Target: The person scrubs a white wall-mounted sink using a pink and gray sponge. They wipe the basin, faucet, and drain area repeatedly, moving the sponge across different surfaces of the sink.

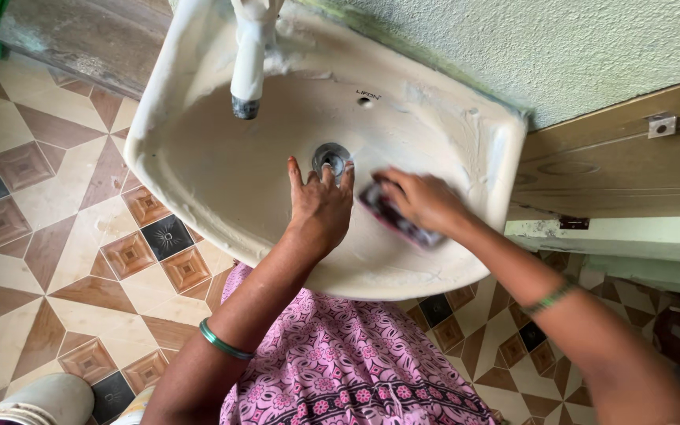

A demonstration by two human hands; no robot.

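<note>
A pad (pixel 399 219) is held in the right hand (pixel 426 201). The pad is dark, with some pink or red on it, and it is pressed flat on the inside of the sink (pixel 222 169), just right of the drain (pixel 330 157). The right hand is curled over the top of the pad, with the fingers bent down on it. The left hand (pixel 320 206) is laid open and flat in the sink, with nothing held in it. Its fingertips are spread right beside the drain.

The pad looks small and light. It is probably soft and a bit bendy, so it can be squashed by the fingers. It may be wet and slippery, though that cannot be told for sure. It is best held from above, with the fingers across its back and the thumb on one side, as is seen here.

The sink is white, hard and smooth, and streaks are seen on it. A white tap (pixel 249 55) hangs over the bowl. A rough pale wall (pixel 560 39) is behind the sink. A wooden door (pixel 631 165) is seen on the right. The floor (pixel 49 228) is tiled in brown, cream and black shapes. A pale bucket (pixel 37 401) stands at the lower left. Green bangles are worn on both wrists, and a pink flowered dress (pixel 340 362) is seen below the sink.
</note>
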